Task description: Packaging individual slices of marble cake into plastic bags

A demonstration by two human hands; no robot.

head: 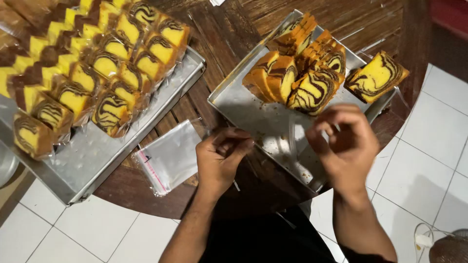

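A round dark wooden bench [219, 39] carries two metal trays: the right tray [253, 114] and the left tray [97, 156]. Between them lies a stack of clear plastic bags [170, 156].

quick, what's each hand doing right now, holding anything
Left hand: fingers pinched shut on a clear plastic bag.
Right hand: fingers curled at the same bag's other edge, over the metal tray; grip cannot be told.

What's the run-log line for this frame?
left hand: pinching clear bag | right hand: pinching same bag | under them: cake tray
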